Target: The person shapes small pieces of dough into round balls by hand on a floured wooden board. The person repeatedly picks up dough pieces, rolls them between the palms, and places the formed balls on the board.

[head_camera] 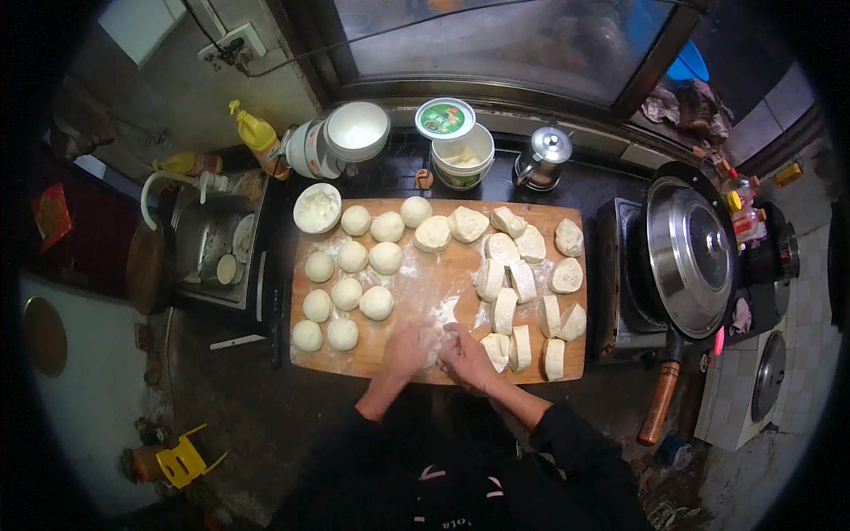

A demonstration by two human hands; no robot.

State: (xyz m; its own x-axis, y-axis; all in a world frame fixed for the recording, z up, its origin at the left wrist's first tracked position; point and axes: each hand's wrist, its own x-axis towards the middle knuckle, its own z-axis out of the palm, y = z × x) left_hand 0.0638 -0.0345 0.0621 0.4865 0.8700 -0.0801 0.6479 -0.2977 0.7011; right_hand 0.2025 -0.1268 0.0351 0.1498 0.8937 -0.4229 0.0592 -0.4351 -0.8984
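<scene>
Near the front edge of a floured wooden board (425, 279), my left hand (406, 348) and my right hand (463, 355) are both on a piece of dough (435, 344) between them. The left hand is blurred, and the fingers partly hide the dough. Several smooth round dough balls (376, 303) stand in rows on the board's left side. Several cut dough pieces (505, 310) lie on the right side, with flour around them. Two larger flat-cut pieces (432, 233) rest near the back middle.
A bowl of flour (317, 208) touches the board's back left corner. Behind stand a white bowl (358, 126), an open tub (463, 159) and a metal pot (550, 149). A sink (212, 245) is left; a lidded wok (690, 255) with a wooden handle stands right.
</scene>
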